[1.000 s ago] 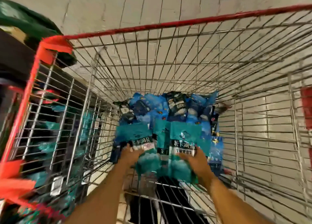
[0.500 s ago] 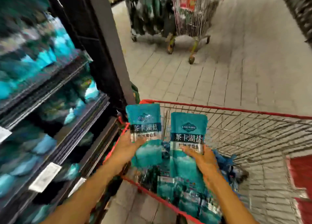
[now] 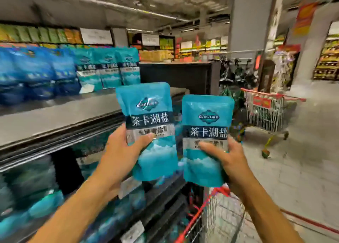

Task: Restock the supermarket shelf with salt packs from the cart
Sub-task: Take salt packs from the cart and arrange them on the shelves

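The head view shows both hands raised in front of the shelving, each holding one teal salt pack upright with its printed face toward the camera. The left hand (image 3: 120,149) grips the left salt pack (image 3: 148,125) by its left edge, thumb laid across the front at the grey label band and the other fingers hidden behind it. The right hand (image 3: 232,162) holds the right salt pack (image 3: 206,138) from its right side, thumb pressed across the front under the dark title band, the remaining fingers wrapped behind. The two packs stand just beside each other, apart by a narrow gap, the left one a little higher.

Beyond and to the left of the left hand runs the grey shelf (image 3: 55,118), bare along its front; at its back stand rows of teal shelf packs (image 3: 108,68) and, further left, blue packs (image 3: 36,72). Below the left forearm, lower shelves hold more packs, blurred. Under the right hand, the red rim of the cart (image 3: 212,197) shows. Far off to the right of the right hand, a second cart (image 3: 266,112) stands on the tiled floor.
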A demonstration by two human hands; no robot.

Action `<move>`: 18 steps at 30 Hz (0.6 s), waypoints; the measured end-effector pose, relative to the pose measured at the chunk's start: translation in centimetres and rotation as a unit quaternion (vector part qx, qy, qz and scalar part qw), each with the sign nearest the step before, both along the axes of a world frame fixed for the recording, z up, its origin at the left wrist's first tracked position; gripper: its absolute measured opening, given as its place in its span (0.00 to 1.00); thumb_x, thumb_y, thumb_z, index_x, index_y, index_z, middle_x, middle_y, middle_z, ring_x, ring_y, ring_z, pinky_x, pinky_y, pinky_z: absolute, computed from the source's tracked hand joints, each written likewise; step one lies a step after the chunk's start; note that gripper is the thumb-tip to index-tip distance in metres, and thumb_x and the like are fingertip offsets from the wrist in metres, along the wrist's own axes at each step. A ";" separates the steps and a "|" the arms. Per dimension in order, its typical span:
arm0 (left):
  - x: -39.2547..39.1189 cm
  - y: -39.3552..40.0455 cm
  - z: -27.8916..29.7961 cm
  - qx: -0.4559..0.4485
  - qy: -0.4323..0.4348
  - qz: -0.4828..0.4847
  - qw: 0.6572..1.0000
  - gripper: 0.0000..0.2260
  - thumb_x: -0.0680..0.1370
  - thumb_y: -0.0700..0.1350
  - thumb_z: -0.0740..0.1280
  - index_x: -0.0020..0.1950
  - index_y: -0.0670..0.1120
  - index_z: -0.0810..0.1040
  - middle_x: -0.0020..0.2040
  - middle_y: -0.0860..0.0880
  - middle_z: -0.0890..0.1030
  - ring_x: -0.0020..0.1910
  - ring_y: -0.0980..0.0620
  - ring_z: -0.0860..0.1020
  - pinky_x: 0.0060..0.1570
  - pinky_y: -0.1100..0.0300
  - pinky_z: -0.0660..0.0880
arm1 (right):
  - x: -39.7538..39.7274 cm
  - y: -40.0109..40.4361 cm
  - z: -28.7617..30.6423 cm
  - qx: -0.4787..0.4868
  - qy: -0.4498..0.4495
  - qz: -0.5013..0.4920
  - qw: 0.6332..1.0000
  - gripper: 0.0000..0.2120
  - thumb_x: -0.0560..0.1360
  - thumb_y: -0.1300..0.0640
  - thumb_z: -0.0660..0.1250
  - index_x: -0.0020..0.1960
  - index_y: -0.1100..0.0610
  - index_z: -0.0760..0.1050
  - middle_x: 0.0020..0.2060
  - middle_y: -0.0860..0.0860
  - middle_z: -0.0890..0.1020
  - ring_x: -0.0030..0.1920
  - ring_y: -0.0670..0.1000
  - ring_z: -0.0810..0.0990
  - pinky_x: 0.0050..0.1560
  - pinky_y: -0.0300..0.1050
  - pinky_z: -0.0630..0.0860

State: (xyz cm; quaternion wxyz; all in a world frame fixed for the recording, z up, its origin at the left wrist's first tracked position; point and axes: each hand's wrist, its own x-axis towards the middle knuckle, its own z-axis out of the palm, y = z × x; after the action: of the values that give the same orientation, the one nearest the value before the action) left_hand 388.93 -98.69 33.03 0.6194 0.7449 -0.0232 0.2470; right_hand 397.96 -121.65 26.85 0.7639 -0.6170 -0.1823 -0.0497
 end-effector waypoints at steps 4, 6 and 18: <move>0.2 4.2 7.3 -0.021 -0.056 0.046 0.997 0.07 0.75 0.39 0.72 0.52 0.48 0.82 0.48 0.51 0.87 0.48 0.50 0.85 0.50 0.53 0.80 | 2.3 5.7 7.2 0.031 -0.067 0.049 0.996 0.15 0.65 0.56 0.78 0.51 0.53 0.82 0.49 0.56 0.86 0.46 0.56 0.86 0.42 0.48 0.82; 1.1 6.4 10.3 -0.024 -0.069 0.070 0.995 0.10 0.75 0.38 0.72 0.55 0.45 0.81 0.49 0.50 0.86 0.48 0.49 0.85 0.48 0.53 0.81 | 3.9 8.6 10.4 0.043 -0.079 0.078 0.993 0.16 0.65 0.56 0.78 0.52 0.53 0.82 0.50 0.56 0.86 0.47 0.56 0.86 0.41 0.48 0.82; 16.7 22.3 12.8 -0.014 -0.056 0.252 0.966 0.12 0.75 0.34 0.71 0.57 0.44 0.79 0.56 0.42 0.84 0.51 0.47 0.82 0.54 0.51 0.80 | 22.7 26.6 18.7 -0.020 0.006 0.166 0.986 0.13 0.65 0.69 0.76 0.48 0.60 0.82 0.45 0.57 0.86 0.43 0.57 0.84 0.39 0.45 0.82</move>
State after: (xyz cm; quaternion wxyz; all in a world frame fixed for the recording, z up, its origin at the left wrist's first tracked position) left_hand 405.67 -76.38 45.82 0.5454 0.7026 0.1340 0.4369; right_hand 420.67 -95.04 45.59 0.7499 -0.5940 -0.2785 0.0849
